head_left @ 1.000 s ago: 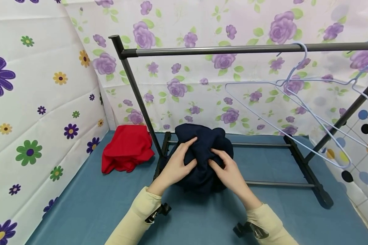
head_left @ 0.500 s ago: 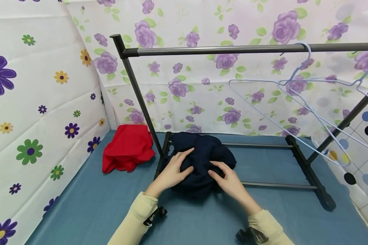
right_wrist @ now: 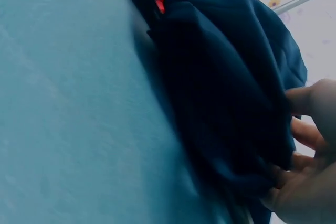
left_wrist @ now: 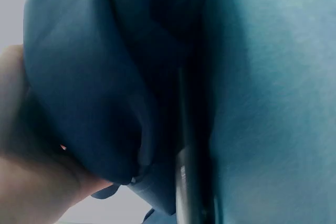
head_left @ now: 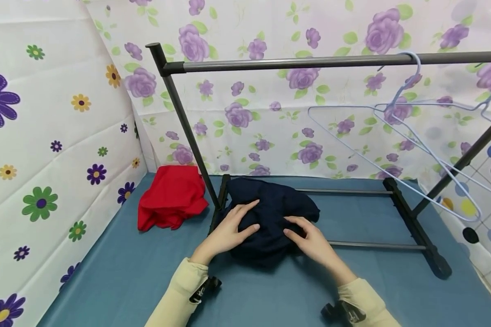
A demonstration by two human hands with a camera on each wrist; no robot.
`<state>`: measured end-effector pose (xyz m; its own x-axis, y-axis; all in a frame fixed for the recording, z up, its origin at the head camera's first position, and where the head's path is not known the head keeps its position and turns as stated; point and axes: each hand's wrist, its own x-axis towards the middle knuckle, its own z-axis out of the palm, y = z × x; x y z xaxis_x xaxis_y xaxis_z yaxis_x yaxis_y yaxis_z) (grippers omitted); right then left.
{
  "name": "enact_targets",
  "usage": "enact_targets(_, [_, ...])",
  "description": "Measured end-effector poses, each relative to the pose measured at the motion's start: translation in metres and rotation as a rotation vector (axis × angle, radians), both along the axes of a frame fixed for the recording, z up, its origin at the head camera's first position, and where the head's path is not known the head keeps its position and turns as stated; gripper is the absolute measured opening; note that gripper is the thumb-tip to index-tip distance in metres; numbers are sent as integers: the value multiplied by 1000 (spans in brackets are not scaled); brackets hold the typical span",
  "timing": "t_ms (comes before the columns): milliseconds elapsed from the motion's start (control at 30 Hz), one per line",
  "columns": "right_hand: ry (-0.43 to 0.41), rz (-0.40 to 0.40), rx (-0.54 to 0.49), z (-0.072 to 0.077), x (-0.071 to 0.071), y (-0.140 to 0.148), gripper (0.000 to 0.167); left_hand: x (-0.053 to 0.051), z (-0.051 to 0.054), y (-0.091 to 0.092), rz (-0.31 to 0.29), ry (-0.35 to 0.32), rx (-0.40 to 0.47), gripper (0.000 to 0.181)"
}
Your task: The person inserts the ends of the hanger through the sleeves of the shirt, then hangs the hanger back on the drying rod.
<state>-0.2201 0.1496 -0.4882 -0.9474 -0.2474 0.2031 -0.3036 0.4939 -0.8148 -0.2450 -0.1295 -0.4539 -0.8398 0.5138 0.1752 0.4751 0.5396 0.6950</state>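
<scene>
A dark navy cloth [head_left: 270,204] lies bunched over the left end of the rack's base in the head view. On its left side rests my left hand [head_left: 231,229], thumb and fingers spread and relaxed. My right hand [head_left: 308,238] touches the cloth's right side, fingers slightly bent, thumb apart from them. In the left wrist view the cloth [left_wrist: 89,77] bulges beside the hand [left_wrist: 37,177]. The right wrist view has fingertips of the hand [right_wrist: 310,150] against the folds of the cloth [right_wrist: 226,87].
A red cloth [head_left: 172,197] lies left of the rack on the blue surface [head_left: 118,272]. Overhead runs the rack's dark bar [head_left: 290,63]. Pale blue hangers [head_left: 409,81] hang at the right, and the base's right foot [head_left: 417,227] stands below them. Flowered sheets form the backdrop.
The navy cloth has sunk lower and spread out to the right. My hands have moved slightly down with it, and the right one has shifted a little to the right.
</scene>
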Motion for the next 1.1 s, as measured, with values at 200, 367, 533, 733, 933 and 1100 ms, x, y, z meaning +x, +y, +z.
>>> enact_targets(200, [-77, 38, 29, 19, -2, 28, 60, -1, 20, -21, -22, 16, 15, 61])
enact_targets(367, [-129, 29, 56, 34, -4, 56, 74, -4, 35, -49, 55, -9, 52, 58])
enact_targets(533, [-143, 119, 109, 29, -8, 67, 96, -9, 31, -70, 67, -109, 44, 64])
enact_targets(733, [-110, 196, 185, 6, -12, 60, 107, -10, 18, -73, -26, -250, 25, 88])
enact_targets(933, [-68, 181, 299, -6, -10, 51, 103, -10, 5, -58, -66, -286, -67, 106])
enact_targets(1100, [-50, 188, 388, -8, -8, 46, 96, -9, -1, -48, -50, -271, -123, 113])
